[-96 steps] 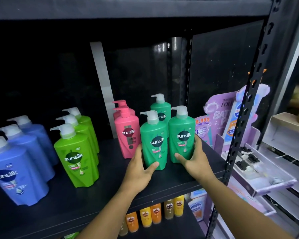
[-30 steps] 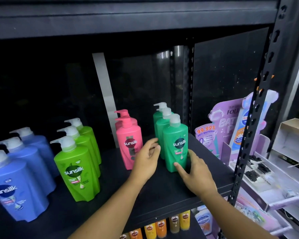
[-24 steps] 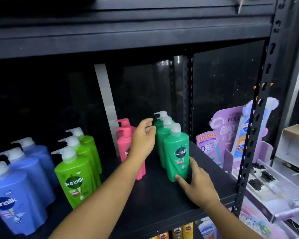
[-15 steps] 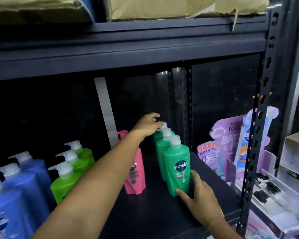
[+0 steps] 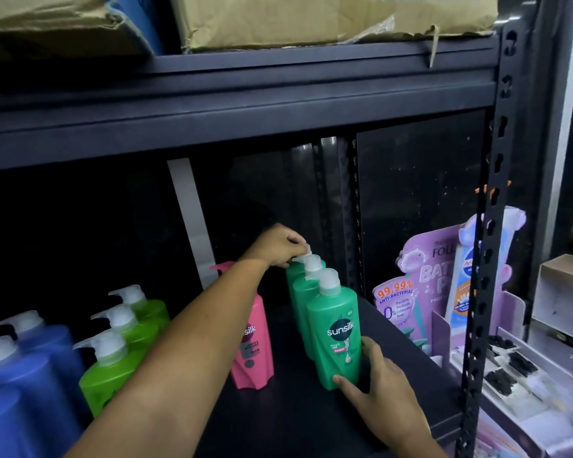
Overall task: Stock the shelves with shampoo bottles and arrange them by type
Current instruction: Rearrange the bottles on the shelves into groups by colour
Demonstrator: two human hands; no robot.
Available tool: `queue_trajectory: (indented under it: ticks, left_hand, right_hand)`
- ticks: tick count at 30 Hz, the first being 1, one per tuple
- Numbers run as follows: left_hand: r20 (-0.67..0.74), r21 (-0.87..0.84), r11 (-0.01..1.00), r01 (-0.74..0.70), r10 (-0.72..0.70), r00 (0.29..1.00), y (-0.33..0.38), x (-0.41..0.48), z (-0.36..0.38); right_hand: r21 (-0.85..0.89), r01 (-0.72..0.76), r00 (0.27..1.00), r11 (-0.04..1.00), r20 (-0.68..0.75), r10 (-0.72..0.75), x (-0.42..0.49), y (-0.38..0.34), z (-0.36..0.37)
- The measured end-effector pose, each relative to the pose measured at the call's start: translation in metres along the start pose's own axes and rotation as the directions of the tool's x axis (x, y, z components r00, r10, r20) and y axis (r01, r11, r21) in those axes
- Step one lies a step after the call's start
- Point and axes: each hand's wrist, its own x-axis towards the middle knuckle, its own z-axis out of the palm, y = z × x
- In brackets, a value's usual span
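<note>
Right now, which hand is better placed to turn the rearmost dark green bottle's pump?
Left hand: its fingers pinch that pump, while the right hand grips the front green bottle low down.

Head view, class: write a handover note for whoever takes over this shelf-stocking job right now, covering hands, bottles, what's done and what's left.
Left hand pinches the pump of the rear teal bottle.
Right hand holds the base of the front teal bottle.
Shelf, left to right: blue bottles, lime bottles, pink bottles, then three teal in one file.
Done: colours grouped in rows.
Left: probably squaring up the teal pumps; whether more stock waits cannot be seen.
</note>
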Motion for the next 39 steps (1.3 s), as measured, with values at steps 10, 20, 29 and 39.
queue_trajectory:
  ticks: [10,20,29,39]
  left_hand:
    - [-0.141,0.169,0.94,-0.298,0.322,0.936,0.012,-0.014,-0.013]
    - [0.142,0.367,0.871,-0.327,0.295,0.945,0.019,-0.032,-0.016]
    - [0.046,0.428,0.879,-0.211,0.212,0.976,0.019,-0.031,-0.003]
    - [-0.017,0.443,0.881,-0.167,0.195,0.981,0.029,-0.039,-0.004]
  right_hand:
    - [0.006,-0.069,0.997,0.998,0.026,0.069,-0.003,-0.006,-0.003]
    - [-0.003,-0.103,0.994,0.995,0.037,0.103,-0.006,-0.01,-0.005]
    - [-0.023,-0.092,0.995,0.996,0.032,0.092,-0.005,-0.009,-0.004]
    - [-0.01,-0.079,0.996,0.997,0.032,0.08,-0.003,-0.01,-0.006]
